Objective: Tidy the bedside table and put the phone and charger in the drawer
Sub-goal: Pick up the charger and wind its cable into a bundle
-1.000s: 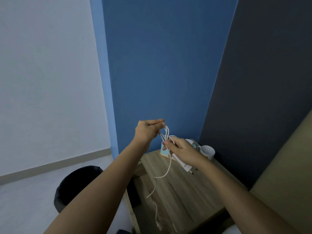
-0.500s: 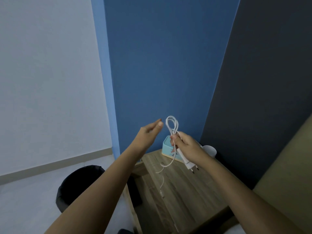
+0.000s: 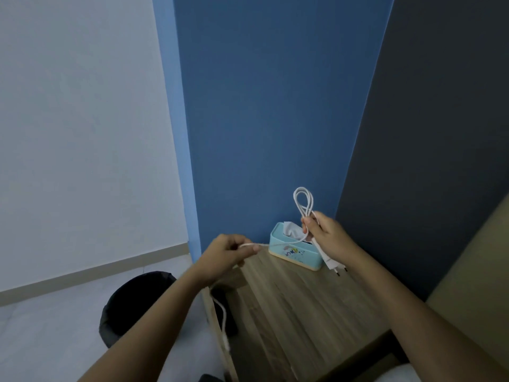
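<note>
While a white charger cable (image 3: 303, 205) is being gathered into loops, a person stands over a wooden bedside table (image 3: 297, 312) in the head-camera view, both bare arms reaching forward. The right hand (image 3: 327, 235), at about 1 o'clock from the table's centre, is clamped on the bunched loops and on the white plug adapter (image 3: 332, 261), whose two pins point down past the palm. The left hand (image 3: 225, 255), at about 10 o'clock, is closed around a stretch of the same cable, drawn nearly taut between the two hands; the loose tail (image 3: 223, 323) hangs off the table's left edge.

A pale blue tissue box (image 3: 294, 250) sits at the table's far edge against the blue wall, at 12 o'clock. A dark bin (image 3: 129, 307) stands on the floor at 9 o'clock.

Coiling appears partly done, with the tail left to wind. No phone and no drawer can be made out, so stowing both items seems to remain ahead.
</note>
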